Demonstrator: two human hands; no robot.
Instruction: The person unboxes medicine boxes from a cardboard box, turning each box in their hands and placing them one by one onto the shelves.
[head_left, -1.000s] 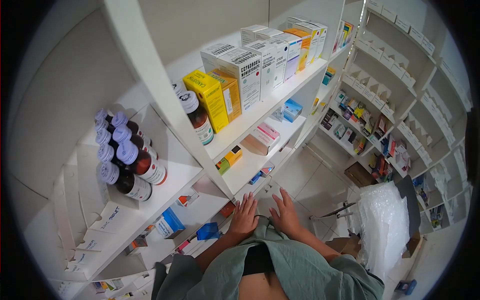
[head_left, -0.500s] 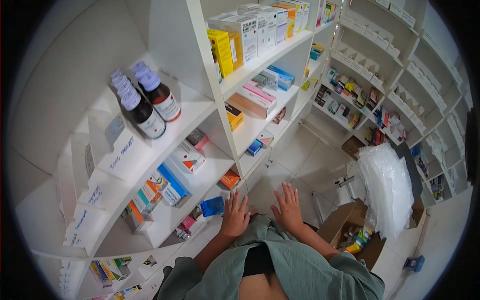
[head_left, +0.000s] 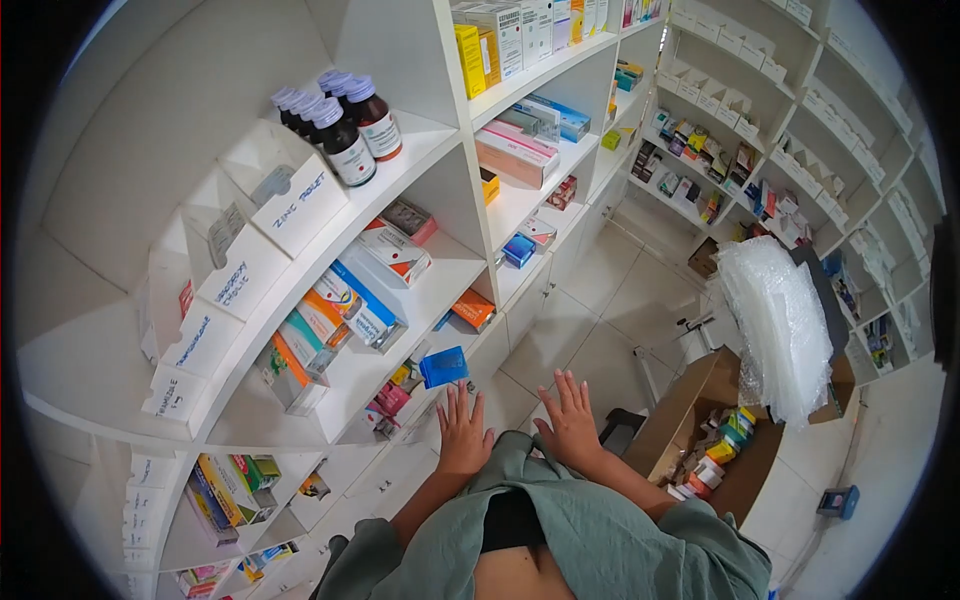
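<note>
My left hand (head_left: 464,432) is held out palm down in front of my body, fingers apart and holding nothing. Just beyond its fingertips, a blue box (head_left: 444,367) sits at the edge of a low shelf; whether they touch I cannot tell. My right hand (head_left: 571,424) is also open, fingers spread, with nothing in it. Both hands are above the lap of my green clothing (head_left: 420,540). To the right of my right hand stands an open cardboard box (head_left: 745,497) with several small medicine packs (head_left: 722,450) inside.
White shelves (head_left: 430,135) curve around the left and back. They bear brown bottles (head_left: 350,150), labelled white bins (head_left: 300,205) and medicine boxes (head_left: 515,150). A bubble-wrap bundle (head_left: 770,330) stands at the right. Pale floor tiles (head_left: 610,270) lie ahead.
The view has shifted, so the bottles and bins appear farther right and more of the cardboard box's contents shows. Both hands stay open, nearly in the same place before my body.
</note>
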